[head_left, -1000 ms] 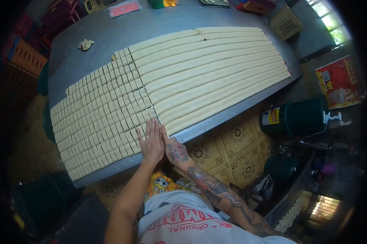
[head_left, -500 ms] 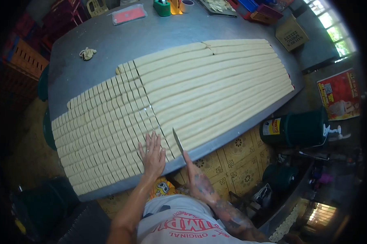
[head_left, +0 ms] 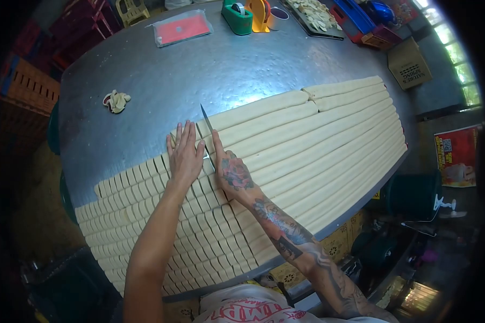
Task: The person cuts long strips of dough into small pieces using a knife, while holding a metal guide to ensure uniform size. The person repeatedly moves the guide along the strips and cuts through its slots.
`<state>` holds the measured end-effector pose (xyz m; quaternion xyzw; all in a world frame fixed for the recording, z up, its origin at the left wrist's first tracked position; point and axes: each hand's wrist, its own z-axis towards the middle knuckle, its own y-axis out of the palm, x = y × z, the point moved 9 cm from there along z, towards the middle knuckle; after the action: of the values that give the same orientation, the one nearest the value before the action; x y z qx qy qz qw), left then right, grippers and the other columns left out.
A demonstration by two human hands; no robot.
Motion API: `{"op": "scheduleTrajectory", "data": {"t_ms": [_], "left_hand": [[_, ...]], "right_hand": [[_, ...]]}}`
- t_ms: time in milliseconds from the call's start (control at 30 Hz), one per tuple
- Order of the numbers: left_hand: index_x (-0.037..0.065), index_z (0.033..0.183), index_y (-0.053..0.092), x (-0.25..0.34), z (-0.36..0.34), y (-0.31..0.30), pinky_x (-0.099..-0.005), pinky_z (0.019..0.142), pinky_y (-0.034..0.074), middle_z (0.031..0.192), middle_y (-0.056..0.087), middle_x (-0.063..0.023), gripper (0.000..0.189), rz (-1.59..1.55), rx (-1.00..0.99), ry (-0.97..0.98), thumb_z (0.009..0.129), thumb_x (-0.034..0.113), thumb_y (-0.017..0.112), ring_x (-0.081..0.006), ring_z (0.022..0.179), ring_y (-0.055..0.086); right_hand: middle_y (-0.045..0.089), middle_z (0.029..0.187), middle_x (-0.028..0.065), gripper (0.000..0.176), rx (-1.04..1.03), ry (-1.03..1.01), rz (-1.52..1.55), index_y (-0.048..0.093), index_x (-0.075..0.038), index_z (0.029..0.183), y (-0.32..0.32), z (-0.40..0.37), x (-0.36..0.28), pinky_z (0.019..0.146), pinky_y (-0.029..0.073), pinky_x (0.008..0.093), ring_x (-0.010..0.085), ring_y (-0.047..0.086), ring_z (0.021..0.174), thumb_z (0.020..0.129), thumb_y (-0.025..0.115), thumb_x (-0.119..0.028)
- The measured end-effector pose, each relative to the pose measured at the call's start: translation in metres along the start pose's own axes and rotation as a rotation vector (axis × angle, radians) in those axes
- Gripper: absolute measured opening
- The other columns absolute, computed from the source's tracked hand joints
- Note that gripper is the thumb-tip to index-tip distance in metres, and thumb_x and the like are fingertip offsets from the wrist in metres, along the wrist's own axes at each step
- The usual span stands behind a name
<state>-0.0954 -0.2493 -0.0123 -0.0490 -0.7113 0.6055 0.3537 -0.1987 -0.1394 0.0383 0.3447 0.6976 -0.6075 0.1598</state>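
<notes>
Long pale dough rolls (head_left: 317, 145) lie side by side across the metal table. Their left part is cut crosswise into many short dough pieces (head_left: 129, 196), still in rows. My left hand (head_left: 185, 156) rests flat on the cut pieces near the far edge of the dough, fingers stretched out and slightly apart. Just right of it, my right hand (head_left: 232, 171) grips a knife (head_left: 206, 118), index finger laid along it. The blade points away from me, over the far rolls beside my left fingertips. My right hand hides the handle.
On the metal table (head_left: 145, 75) lie a small heap of dough scraps (head_left: 116, 101) and a red packet (head_left: 183, 29). A green tape dispenser (head_left: 237, 18), a roll of tape (head_left: 278, 19) and a tray of pale pieces (head_left: 315, 19) stand at the back. A carton (head_left: 409, 64) is right.
Both hands have moved from the near edge of the dough to its far edge, the knife with them. The camera view has shifted forward over the table.
</notes>
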Motion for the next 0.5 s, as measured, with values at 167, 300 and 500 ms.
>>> {"op": "scheduleTrajectory", "data": {"t_ms": [167, 300, 500], "left_hand": [[0.009, 0.175, 0.038, 0.015, -0.004, -0.018, -0.0663, 0.137, 0.004, 0.182, 0.037, -0.0082, 0.064, 0.031, 0.122, 0.083, 0.117, 0.034, 0.050, -0.0331, 0.172, 0.023], [0.011, 0.175, 0.039, 0.017, -0.003, -0.004, -0.0690, 0.135, 0.008, 0.179, 0.043, -0.0092, 0.063, 0.083, 0.037, 0.160, 0.117, 0.032, 0.051, -0.0352, 0.170, 0.027], [0.012, 0.171, 0.047, 0.019, -0.001, -0.004, -0.0693, 0.136, 0.009, 0.179, 0.044, -0.0034, 0.059, 0.119, 0.084, 0.129, 0.115, 0.030, 0.052, -0.0338, 0.170, 0.030]], "right_hand": [[0.071, 0.106, 0.0361, 0.094, -0.060, 0.050, -0.065, 0.006, 0.002, 0.178, 0.001, 0.006, -0.002, 0.083, 0.062, 0.0537, 0.0499, 0.075, 0.095, 0.099, 0.056, 0.000], [0.071, 0.106, 0.0379, 0.088, -0.061, 0.061, -0.081, 0.004, -0.002, 0.179, 0.008, 0.012, -0.001, 0.085, 0.059, 0.0593, 0.0534, 0.073, 0.094, 0.105, 0.053, -0.002], [0.073, 0.111, 0.0407, 0.084, 0.054, -0.038, -0.007, 0.012, 0.005, 0.176, 0.015, 0.080, 0.000, 0.092, 0.060, 0.0570, 0.0537, 0.074, 0.104, 0.106, 0.054, -0.012]]}}
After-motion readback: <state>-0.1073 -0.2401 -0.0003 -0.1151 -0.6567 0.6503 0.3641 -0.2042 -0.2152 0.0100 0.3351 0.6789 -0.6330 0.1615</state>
